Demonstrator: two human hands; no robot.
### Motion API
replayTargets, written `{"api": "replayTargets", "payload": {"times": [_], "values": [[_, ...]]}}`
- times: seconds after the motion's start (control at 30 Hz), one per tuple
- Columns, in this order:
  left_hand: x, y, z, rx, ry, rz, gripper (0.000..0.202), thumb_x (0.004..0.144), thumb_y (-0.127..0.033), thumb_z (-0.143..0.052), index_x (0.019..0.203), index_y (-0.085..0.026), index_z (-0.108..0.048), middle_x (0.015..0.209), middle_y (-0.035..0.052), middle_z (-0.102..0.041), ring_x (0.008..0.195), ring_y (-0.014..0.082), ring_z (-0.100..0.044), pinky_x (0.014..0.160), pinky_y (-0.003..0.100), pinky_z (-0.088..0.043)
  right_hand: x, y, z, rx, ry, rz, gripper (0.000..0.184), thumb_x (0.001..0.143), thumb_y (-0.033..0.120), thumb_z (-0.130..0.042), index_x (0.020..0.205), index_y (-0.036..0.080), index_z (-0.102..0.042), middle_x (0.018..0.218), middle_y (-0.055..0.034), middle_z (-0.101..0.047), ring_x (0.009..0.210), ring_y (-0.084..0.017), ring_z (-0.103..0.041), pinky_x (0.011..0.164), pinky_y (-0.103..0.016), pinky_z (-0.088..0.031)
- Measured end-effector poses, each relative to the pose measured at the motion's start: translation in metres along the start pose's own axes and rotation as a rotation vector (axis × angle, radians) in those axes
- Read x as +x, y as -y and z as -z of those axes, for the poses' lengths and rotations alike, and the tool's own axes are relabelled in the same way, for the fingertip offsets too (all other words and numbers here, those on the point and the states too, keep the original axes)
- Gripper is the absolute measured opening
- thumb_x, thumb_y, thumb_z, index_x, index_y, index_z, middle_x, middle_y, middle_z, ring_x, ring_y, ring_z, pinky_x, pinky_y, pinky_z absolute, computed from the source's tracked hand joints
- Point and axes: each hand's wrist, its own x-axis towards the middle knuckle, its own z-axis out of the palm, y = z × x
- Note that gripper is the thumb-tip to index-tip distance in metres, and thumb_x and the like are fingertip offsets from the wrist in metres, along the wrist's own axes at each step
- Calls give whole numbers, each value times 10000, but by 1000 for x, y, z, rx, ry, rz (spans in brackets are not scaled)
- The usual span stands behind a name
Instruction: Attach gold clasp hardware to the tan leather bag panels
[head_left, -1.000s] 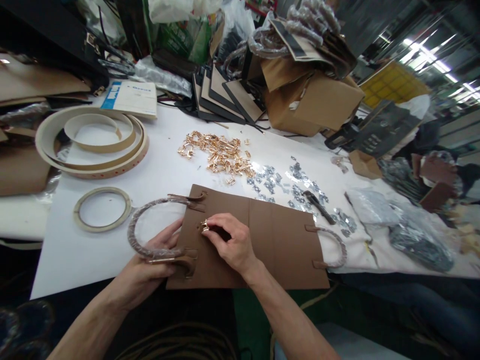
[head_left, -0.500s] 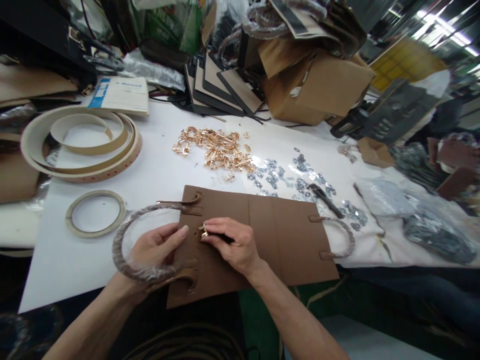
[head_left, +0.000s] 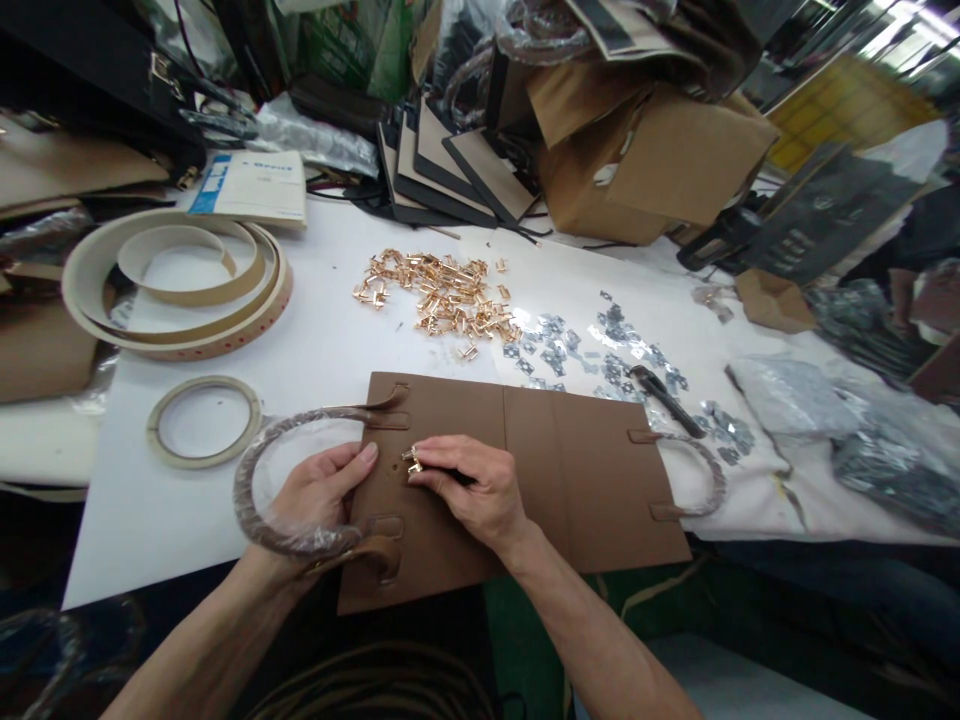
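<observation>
One small gold-coloured fitting (head_left: 412, 459) is pinched between the thumb and fingers of my right hand (head_left: 480, 490), just beside a small hole (head_left: 395, 466) near the left end of the brown panel (head_left: 600, 490). Whether the fitting touches the panel, I cannot tell. My left hand (head_left: 319, 490) grips the panel's left edge, the thumb lying on the upper face and the fingertips hidden. A plastic-wrapped handle (head_left: 244, 490) loops out past that edge and crosses over my left wrist; a second handle (head_left: 718, 475) curves out from the right end. The panel lies flat in front of me, its near part jutting out past the edge of the table (head_left: 135, 540).

Beyond the panel sits a loose heap of gold-coloured fittings (head_left: 450, 295). To the right of it, thin silvery plates (head_left: 551, 355) are scattered about, with a black tool (head_left: 666, 402) lying among them, near the panel's far right corner. On my left, a roll of tape (head_left: 153, 430) lies flat, close to the first handle, and behind it rests a coil of pale strip (head_left: 217, 345). Further back I see a booklet (head_left: 262, 185) with a blue stripe, dark-edged boards (head_left: 491, 170) overlapping in a fan, and an open cardboard box (head_left: 667, 160). Clear plastic bags (head_left: 799, 395) lie off to the right, well apart from my hands.
</observation>
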Motion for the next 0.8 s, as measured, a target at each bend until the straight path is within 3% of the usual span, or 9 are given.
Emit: {"api": "replayTargets", "payload": {"times": [0.27, 0.43, 0.6, 0.8], "values": [[-5, 5, -5, -12, -111, -89, 423, 694, -315, -923, 1044, -114, -797, 908, 136, -829, 844, 312, -788, 746, 406, -664, -3, -3, -3, -93, 25, 152, 200, 921, 186, -773, 1120, 197, -791, 1080, -85, -811, 998, -175, -779, 909, -295, -664], [-8, 4, -9, 71, -206, -141, 494, 600, -430, -966, 962, -127, -821, 851, 105, -821, 753, 244, -752, 696, 321, -617, -7, 5, -3, -298, 49, 206, 202, 952, 148, -721, 1145, 172, -774, 1115, -108, -799, 997, -174, -777, 908, -274, -661], [-5, 6, -7, 247, -346, -259, 556, 494, -558, -970, 844, -147, -834, 756, 53, -790, 669, 174, -676, 613, 241, -545, -4, 20, -5, -463, 108, 216, 195, 996, 150, -648, 1151, 149, -766, 1138, -111, -795, 1019, -179, -775, 929, -262, -653], [-6, 9, -7, 271, -336, -336, 544, 551, -582, -940, 864, -149, -837, 748, 69, -790, 655, 199, -689, 597, 275, -562, 1, 36, -9, -596, 201, 162, 205, 1025, 157, -596, 1142, 114, -758, 1101, -102, -782, 966, -178, -767, 887, -242, -652]]}}
